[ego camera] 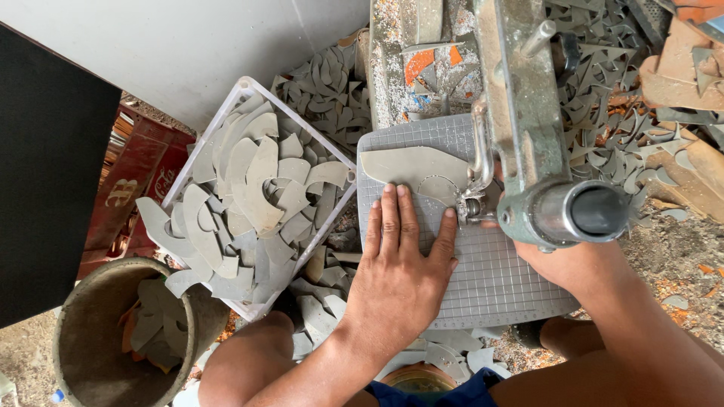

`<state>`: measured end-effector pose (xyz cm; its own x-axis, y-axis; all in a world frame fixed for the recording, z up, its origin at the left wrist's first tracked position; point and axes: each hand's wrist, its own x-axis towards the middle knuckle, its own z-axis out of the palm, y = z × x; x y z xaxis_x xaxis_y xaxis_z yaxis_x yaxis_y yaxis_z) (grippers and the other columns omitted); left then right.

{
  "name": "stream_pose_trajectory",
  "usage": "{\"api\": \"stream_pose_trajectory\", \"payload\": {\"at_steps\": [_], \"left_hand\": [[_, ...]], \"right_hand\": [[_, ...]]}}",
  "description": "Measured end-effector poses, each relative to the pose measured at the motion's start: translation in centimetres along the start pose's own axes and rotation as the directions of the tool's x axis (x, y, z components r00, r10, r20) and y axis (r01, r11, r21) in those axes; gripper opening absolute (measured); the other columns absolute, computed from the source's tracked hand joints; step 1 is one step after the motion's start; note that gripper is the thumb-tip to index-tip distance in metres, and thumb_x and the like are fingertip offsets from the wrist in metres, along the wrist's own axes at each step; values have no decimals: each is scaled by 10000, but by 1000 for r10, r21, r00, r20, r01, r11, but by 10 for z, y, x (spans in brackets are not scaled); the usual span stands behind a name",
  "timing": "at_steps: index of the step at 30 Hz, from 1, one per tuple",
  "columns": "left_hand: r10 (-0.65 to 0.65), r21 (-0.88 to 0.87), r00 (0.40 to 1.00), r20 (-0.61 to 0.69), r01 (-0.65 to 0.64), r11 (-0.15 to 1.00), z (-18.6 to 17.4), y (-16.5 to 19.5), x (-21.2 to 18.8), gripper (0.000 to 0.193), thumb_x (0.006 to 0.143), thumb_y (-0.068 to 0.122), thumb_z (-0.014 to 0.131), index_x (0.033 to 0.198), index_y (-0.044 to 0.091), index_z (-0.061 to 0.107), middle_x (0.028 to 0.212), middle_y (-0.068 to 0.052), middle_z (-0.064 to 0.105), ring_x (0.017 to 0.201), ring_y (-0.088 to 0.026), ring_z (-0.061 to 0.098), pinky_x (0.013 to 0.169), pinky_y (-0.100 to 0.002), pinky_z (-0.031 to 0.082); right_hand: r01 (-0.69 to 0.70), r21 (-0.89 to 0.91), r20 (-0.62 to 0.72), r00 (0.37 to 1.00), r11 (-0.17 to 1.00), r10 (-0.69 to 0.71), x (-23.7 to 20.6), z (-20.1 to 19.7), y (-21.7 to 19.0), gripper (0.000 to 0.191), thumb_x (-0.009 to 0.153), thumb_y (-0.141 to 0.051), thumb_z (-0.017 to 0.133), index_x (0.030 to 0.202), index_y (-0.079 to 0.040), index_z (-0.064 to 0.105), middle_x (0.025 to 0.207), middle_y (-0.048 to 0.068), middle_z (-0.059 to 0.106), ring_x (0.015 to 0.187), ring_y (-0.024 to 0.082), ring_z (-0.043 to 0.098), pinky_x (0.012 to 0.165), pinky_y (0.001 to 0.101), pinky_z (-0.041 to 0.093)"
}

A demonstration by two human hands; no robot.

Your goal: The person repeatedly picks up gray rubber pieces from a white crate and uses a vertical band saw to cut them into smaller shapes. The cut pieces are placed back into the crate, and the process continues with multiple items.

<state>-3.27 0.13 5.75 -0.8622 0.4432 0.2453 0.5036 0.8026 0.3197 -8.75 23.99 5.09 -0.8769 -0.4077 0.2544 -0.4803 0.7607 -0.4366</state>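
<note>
Grey sheet piece: a flat grey cutout [411, 167] lies on the gridded cutting mat [483, 286], its long edge running left to right and its right end tucked under the machine's small head [471, 205].
Left hand: the left hand [400, 264] lies palm down on the mat with fingers spread flat; the fingertips [391, 193] press the lower edge of the grey piece, holding it down rather than gripping it.
Right hand: the right hand [562, 260] sits mostly behind the green metal machine arm [528, 120] and its round steel barrel [581, 215] — whether its fingers are curled or loose cannot be told.
Mat edges: the mat's left edge stands just beside the white plastic crate [245, 89], and its near edge ends at the person's knees.
Crate: filled with curved grey offcuts [256, 188] heaped above the rim.
Bucket: a round dull bucket [79, 339] at lower left holds a few more grey scraps and stands near the crate's corner.
Open room: bare mat shows only below and right of the left hand — every other side is hemmed in by the crate, the machine, and loose scrap [618, 98] piled behind and to the right.
Left border: a dark panel [45, 166] and a red crate [136, 181] close that side.
</note>
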Motion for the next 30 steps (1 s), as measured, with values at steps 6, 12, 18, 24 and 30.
{"api": "stream_pose_trajectory", "payload": {"at_steps": [6,12,18,24,30], "left_hand": [[-5,-1,1000,2,5,1000,-1,0,1,523,1023,318,539,1439,0,562,1430,-521,376,1417,-637,338,1170,-656,304],[-6,-2,1000,-5,6,1000,-1,-2,-1,509,1030,314,540,1435,6,570,1417,-520,397,1416,-637,346,1168,-659,303],[-4,25,1000,-29,5,1000,-1,-6,0,466,1021,222,535,1438,21,592,1437,-489,424,1439,-587,367,1189,-649,323],[-139,36,973,-184,148,988,-4,-38,19,458,999,207,577,1403,-9,571,1495,-356,478,1396,-490,476,1135,-623,420],[-327,-95,938,-120,317,944,-12,-78,42,705,956,355,698,1477,-52,454,1382,-317,494,1263,-474,535,1001,-549,472]], "right_hand": [[-6,-9,4,1000,1000,6,-5,3,10,233,801,-91,761,1028,-47,732,890,122,739,785,292,715,681,418,553],[18,-20,7,1000,1000,-17,-5,4,10,251,794,-86,753,1041,-46,728,933,134,739,835,305,716,720,425,554],[160,-5,-40,986,987,-160,17,1,11,268,803,-97,769,1060,-58,702,1037,133,718,937,288,698,811,428,564],[440,143,-180,893,887,-413,48,-4,23,292,827,-110,782,1090,-68,661,1130,135,683,1040,258,669,903,435,573],[403,170,-137,913,899,-384,67,-22,16,302,869,-79,786,1129,-24,642,1211,155,681,1053,230,691,905,410,591]]}}
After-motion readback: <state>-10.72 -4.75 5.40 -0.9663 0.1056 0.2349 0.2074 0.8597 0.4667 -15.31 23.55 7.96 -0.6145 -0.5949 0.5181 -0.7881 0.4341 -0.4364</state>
